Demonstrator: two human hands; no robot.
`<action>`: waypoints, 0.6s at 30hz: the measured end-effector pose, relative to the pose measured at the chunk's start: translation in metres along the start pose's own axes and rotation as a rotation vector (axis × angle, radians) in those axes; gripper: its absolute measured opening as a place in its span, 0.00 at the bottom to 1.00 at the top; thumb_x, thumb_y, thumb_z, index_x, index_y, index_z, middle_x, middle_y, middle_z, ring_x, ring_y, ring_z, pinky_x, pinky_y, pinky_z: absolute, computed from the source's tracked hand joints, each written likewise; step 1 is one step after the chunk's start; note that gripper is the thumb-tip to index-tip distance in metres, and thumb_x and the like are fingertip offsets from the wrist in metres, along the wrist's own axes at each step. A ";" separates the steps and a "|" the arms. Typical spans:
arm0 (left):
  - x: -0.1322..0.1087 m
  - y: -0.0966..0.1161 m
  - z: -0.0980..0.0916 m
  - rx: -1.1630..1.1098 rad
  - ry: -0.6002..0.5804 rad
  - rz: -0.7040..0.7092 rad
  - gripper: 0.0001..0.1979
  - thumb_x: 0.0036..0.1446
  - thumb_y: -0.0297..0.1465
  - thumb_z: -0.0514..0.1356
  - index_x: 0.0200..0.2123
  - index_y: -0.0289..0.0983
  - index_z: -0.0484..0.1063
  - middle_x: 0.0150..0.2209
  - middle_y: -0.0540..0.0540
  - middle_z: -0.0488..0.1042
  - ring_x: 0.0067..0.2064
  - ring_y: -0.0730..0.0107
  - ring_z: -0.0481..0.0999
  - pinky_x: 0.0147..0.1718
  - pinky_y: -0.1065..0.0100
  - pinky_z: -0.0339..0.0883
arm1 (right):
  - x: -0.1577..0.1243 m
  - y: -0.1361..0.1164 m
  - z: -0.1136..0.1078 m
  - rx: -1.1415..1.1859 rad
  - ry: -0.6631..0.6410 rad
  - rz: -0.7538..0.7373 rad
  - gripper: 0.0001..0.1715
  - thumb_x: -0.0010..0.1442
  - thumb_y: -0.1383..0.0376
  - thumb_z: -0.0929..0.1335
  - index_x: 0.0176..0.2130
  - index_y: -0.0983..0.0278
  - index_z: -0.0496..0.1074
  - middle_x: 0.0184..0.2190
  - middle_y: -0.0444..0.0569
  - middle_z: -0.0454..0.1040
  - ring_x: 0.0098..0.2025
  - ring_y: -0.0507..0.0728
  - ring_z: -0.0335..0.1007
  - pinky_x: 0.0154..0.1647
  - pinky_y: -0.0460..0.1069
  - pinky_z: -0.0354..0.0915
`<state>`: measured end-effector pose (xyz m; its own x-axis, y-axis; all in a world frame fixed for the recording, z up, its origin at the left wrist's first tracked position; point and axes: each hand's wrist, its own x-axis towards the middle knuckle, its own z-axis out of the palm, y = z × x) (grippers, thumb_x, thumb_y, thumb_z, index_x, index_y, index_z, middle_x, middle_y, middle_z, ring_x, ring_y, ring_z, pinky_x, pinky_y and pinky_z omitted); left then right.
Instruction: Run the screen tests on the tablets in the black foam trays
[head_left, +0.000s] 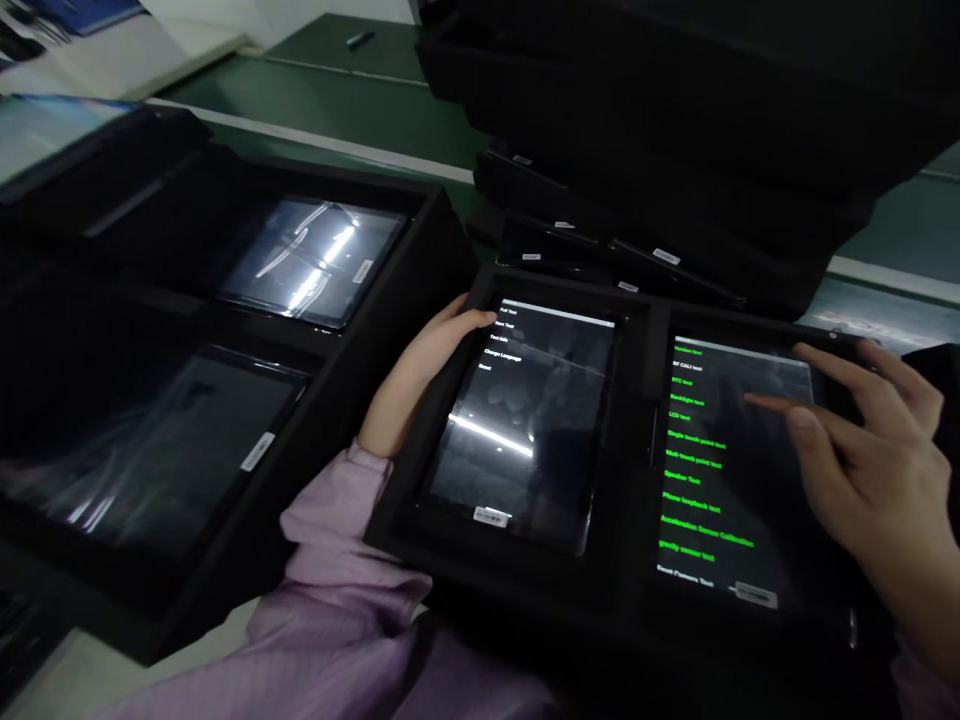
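A black foam tray [637, 330] in front of me has two compartments with a tablet in each. My left hand [431, 350] grips its left side, the thumb over the rim beside the left tablet [525, 410] and the other fingers hidden. That screen lists a short white menu. On the right tablet [720, 480] a test list shows, mostly in green letters with a few white lines. Above this screen is my right hand [877, 430], fingers spread and the index finger pointing at the glass; I cannot tell whether it touches.
To the left stands another black foam tray [390, 300] with a dark-screened tablet [315, 260] and a film-covered tablet [187, 450]. Several labelled tablets [660, 265] lie behind my tray, below a tall black stack [675, 120]. A pen [360, 40] rests on the green bench [337, 110].
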<state>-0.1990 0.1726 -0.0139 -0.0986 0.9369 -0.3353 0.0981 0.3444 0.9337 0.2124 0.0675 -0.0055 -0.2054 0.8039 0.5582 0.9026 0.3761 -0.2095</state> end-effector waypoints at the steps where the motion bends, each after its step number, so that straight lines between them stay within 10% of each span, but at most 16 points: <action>1: 0.000 -0.003 -0.001 0.000 0.001 0.004 0.28 0.50 0.44 0.74 0.54 0.42 0.83 0.45 0.47 0.89 0.50 0.48 0.87 0.53 0.56 0.80 | 0.000 -0.001 -0.001 0.011 -0.010 -0.032 0.22 0.80 0.54 0.66 0.45 0.54 0.90 0.65 0.51 0.83 0.78 0.76 0.66 0.71 0.76 0.71; 18: -0.022 0.002 -0.008 0.013 -0.096 -0.009 0.32 0.44 0.37 0.77 0.55 0.41 0.80 0.48 0.47 0.87 0.59 0.43 0.85 0.61 0.52 0.78 | -0.001 0.000 -0.008 0.071 -0.036 -0.047 0.19 0.79 0.56 0.66 0.49 0.50 0.88 0.61 0.52 0.84 0.79 0.74 0.67 0.78 0.79 0.63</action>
<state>-0.2050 0.1524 -0.0042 -0.0042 0.9349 -0.3548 0.1110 0.3531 0.9290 0.2159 0.0629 0.0004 -0.2618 0.7999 0.5400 0.8629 0.4446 -0.2403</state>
